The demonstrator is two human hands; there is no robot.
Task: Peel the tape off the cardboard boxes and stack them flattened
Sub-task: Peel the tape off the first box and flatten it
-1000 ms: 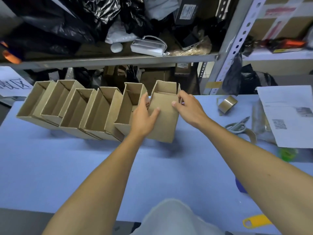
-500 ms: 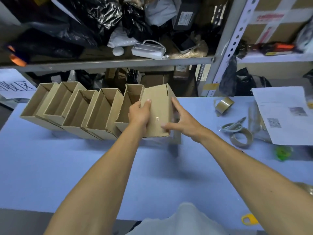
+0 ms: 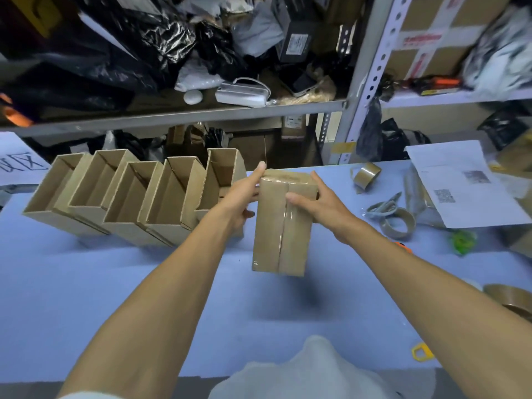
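A small brown cardboard box (image 3: 280,226) is held above the blue table (image 3: 115,283), its taped seam facing me with clear tape running down the middle. My left hand (image 3: 244,194) grips its left side, index finger stretched along the top left edge. My right hand (image 3: 319,204) holds its right side with the thumb lying on the tape seam. To the left, a row of several open cardboard boxes (image 3: 129,194) leans together on the table.
Tape rolls (image 3: 367,175) (image 3: 398,224) and scissors (image 3: 383,207) lie right of the box. Printed paper (image 3: 463,182) sits at far right, a green item (image 3: 462,241) below it, another tape roll (image 3: 509,300) at the right edge. A cluttered metal shelf (image 3: 201,113) rises behind the table.
The rightmost box was pulled out of the row, lifted toward me and turned so its taped side faces up. My right thumb moved onto the seam.
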